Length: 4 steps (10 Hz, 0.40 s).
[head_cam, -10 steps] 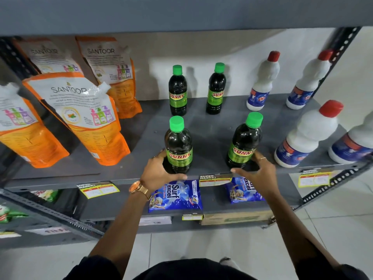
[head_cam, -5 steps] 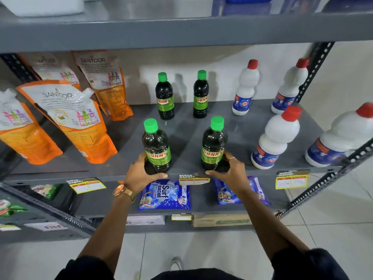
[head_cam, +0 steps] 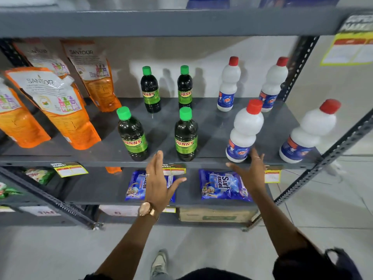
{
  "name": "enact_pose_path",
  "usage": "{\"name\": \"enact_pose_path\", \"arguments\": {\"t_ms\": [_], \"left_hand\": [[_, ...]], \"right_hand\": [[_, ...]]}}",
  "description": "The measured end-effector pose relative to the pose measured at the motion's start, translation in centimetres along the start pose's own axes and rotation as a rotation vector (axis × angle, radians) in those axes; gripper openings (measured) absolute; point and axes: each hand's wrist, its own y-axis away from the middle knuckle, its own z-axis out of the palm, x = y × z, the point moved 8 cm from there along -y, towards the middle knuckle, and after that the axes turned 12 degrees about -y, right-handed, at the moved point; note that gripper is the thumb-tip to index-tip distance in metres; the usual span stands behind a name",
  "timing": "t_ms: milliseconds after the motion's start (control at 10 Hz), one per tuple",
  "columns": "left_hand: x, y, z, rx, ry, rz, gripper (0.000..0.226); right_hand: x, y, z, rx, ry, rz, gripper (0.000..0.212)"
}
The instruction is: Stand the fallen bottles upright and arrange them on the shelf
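On the shelf (head_cam: pixel 212 126), Sunny bottles (head_cam: pixel 185 134) stand between pouches (head_cam: pixel 54 106) left and Rin bottles (head_cam: pixel 244 130) right.

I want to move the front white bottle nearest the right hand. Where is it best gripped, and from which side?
Probably grip the white bottle at its narrow waist, between the two bulges, coming from the front. It stands upright at the shelf edge, and the open right hand is just before it.
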Motion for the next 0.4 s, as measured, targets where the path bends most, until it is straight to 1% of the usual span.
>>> {"name": "enact_pose_path", "arguments": {"t_ms": [100,200,300,400], "left_hand": [[1.1,-1.3,0.8,0.006,0.015,-0.024,0.097],[1.4,-2.2,1.0,0.037,0.007,-0.046,0.094],[3.1,-2.3,-0.3,0.085,-0.002,-0.025,0.095],[5.3,-2.2,-2.1,0.194,-0.009,0.059,0.100]], "right_hand": [[-0.6,-0.4,-0.4,-0.014,-0.004,-0.009,0.053],[-0.2,-0.2,-0.5,-0.018,-0.019,-0.006,0.056],[-0.4,-0.4,-0.4,-0.046,-0.039,0.033,0.062],[0.4,0.1,-1.1,-0.053,-0.043,0.023,0.095]]}}
